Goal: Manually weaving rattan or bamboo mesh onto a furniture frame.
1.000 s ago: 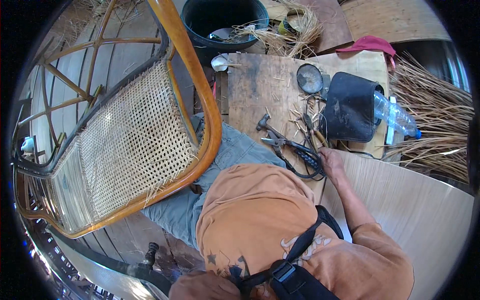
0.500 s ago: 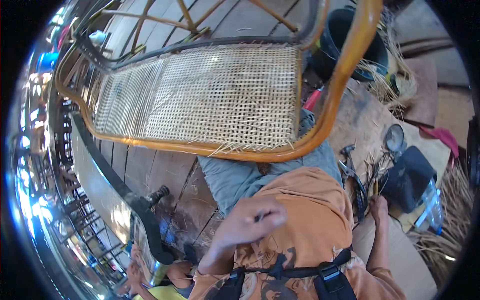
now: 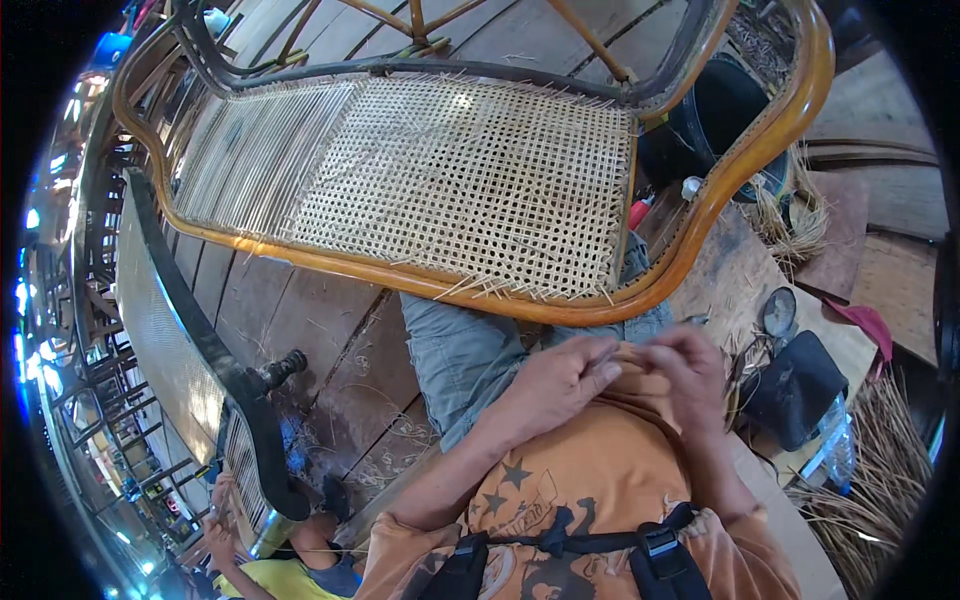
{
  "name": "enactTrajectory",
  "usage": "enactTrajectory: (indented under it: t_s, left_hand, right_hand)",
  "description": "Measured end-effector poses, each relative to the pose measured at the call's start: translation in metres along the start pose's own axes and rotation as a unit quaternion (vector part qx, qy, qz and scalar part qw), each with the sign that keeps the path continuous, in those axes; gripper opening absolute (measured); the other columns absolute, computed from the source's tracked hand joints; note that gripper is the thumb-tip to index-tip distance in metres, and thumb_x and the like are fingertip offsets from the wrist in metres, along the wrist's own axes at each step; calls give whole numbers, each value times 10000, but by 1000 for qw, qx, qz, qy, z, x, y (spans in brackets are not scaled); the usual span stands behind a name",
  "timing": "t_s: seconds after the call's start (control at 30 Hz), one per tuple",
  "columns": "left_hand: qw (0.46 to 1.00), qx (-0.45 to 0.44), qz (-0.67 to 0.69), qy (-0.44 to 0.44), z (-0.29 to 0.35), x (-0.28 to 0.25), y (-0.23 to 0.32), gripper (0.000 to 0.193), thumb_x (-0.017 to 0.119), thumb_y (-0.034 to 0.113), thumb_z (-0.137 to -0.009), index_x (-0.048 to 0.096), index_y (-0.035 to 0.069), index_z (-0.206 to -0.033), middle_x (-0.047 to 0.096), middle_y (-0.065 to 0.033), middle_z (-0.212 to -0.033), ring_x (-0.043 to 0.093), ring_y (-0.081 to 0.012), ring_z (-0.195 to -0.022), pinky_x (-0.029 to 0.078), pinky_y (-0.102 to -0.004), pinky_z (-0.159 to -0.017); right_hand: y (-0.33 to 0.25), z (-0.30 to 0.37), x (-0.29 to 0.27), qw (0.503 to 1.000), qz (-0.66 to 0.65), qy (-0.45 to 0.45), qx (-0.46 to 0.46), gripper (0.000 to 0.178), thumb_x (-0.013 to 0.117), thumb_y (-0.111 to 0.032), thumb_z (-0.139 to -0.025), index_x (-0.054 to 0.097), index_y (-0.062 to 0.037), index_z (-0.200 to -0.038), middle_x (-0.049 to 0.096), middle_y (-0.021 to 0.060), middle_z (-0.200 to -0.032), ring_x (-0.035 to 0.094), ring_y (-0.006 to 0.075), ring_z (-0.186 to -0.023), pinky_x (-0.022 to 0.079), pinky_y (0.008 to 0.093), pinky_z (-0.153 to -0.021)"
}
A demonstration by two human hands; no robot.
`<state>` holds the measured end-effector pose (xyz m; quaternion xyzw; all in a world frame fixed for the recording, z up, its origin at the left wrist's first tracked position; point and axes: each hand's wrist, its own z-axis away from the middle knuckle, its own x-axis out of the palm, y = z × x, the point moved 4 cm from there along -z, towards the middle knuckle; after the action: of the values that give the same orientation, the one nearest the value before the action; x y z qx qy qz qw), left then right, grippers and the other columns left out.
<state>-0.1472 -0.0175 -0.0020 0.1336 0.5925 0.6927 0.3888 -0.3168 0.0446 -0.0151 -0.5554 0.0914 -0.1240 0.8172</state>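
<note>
My left hand (image 3: pixel 565 388) is closed in front of my belly, thumb and fingers pressed together. Whatever it pinches is too small to make out. Close on its right is my right hand (image 3: pixel 692 378), slightly blurred, with curled fingers turned toward the left one. What it holds is hidden. Beyond both hands, a woven cane panel (image 3: pixel 470 190) in a bent, varnished rattan frame (image 3: pixel 560 312) lies across my knees. Open holes fill the panel's right part, and plain parallel strands run at its left. Loose strand ends stick out along the near and right edges.
At right are a black bucket (image 3: pixel 690 130), a dark box-like thing (image 3: pixel 797 390), a clear plastic bottle (image 3: pixel 838 445), and a bundle of cane strips (image 3: pixel 890 450). A second dark-framed woven piece (image 3: pixel 215 350) stands at left, with another person's hands (image 3: pixel 220 515) beside it.
My right hand has come from the tools on the right to meet my left hand before my belly. The left hand has moved slightly up and right. The view has shifted.
</note>
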Motion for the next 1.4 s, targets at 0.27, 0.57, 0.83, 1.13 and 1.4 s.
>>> enactTrajectory:
  t_s: [0.27, 0.57, 0.83, 1.13, 1.4]
  left_hand:
    - [958, -212, -55, 186, 23, -67, -58, 250, 564, 255, -874, 611, 29, -971, 627, -133, -720, 603, -214, -644, 465, -334, -624]
    - [942, -252, -77, 206, 43, -101, -60, 162, 579, 180, -838, 582, 20, -861, 559, -94, -642, 513, -152, -569, 434, -311, -584]
    - [953, -267, 40, 137, 64, -95, -43, 118, 588, 127, -841, 579, 9, -839, 497, 36, -655, 412, -37, -602, 355, -212, -552]
    - [958, -252, 45, 132, 72, -88, -12, 104, 601, 106, -832, 570, 6, -834, 498, 51, -675, 427, -38, -619, 366, -210, -569]
    - [938, -147, -257, 179, 23, -79, -30, 154, 591, 153, -851, 566, 6, -889, 537, -78, -650, 489, -136, -591, 418, -292, -581]
  right_hand:
    - [19, -99, 73, 987, -58, -130, 78, 66, 578, -81, -872, 587, -25, -905, 610, 13, -752, 564, 78, -659, 467, 219, -603]
    - [23, -148, 44, 995, -90, 1, -46, 74, 558, -87, -895, 596, -45, -941, 630, 26, -776, 587, 77, -637, 475, 198, -559]
    - [2, -121, 11, 983, -164, 47, -66, 107, 575, -101, -893, 591, -31, -972, 632, 33, -773, 632, 107, -661, 482, 209, -538]
    - [4, -109, -5, 973, -217, 51, -59, 113, 581, -121, -896, 601, -32, -964, 641, 45, -824, 634, 117, -672, 503, 224, -568]
    - [-54, -60, -65, 939, 21, 159, -305, 108, 581, -30, -881, 609, 9, -978, 629, 71, -827, 606, 121, -722, 495, 237, -659]
